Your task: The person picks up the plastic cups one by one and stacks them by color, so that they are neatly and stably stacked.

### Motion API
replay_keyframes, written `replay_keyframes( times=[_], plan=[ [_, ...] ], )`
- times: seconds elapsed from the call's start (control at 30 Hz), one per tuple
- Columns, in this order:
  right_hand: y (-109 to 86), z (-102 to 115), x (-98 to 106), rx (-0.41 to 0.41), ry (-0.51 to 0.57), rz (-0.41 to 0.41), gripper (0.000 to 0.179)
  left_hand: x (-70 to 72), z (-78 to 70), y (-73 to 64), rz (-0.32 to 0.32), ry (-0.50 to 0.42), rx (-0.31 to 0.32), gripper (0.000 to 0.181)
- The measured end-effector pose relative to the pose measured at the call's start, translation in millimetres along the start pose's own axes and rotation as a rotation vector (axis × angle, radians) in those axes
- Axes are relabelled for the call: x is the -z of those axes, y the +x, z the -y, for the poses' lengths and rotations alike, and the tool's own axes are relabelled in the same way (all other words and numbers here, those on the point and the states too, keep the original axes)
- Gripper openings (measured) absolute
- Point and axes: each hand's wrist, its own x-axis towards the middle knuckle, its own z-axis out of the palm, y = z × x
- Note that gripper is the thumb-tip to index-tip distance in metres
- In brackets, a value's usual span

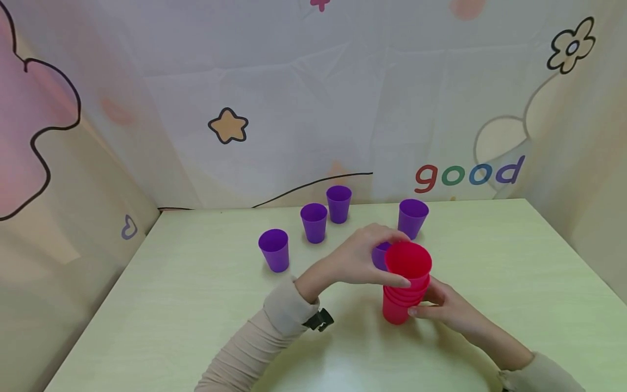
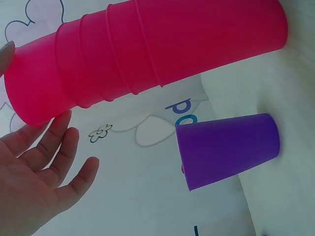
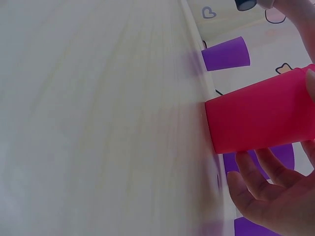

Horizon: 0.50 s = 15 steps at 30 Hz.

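Nested red cups (image 1: 404, 298) on the desk (image 1: 171, 326), in front of purple cups (image 1: 314, 224): topmost cup (image 1: 409, 258) is gripped near the rim by the left hand (image 1: 364, 258), lower stack (image 1: 394, 314) by the right hand (image 1: 448, 308), presumably against tipping

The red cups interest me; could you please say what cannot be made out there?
Head view: part of a purple cup, behind the left hand and red cups.
Head view: part of the right hand, behind the red cups.
Left wrist view: one side of the red cups, cut by the top edge.
Right wrist view: their top, cut by the right edge.
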Motion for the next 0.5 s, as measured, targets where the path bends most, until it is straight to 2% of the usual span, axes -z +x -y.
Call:
replay_keyframes(
  times=[0.2,0.5],
  plan=[
    [-0.2,1,1,-0.018,0.009,0.004,0.059,-5.2,2.4,1.0,0.026,0.006,0.023,0.061],
    [-0.2,0,1,-0.003,0.011,0.005,0.058,-12.1,6.0,1.5,0.048,0.017,0.030,0.061]
  ],
)
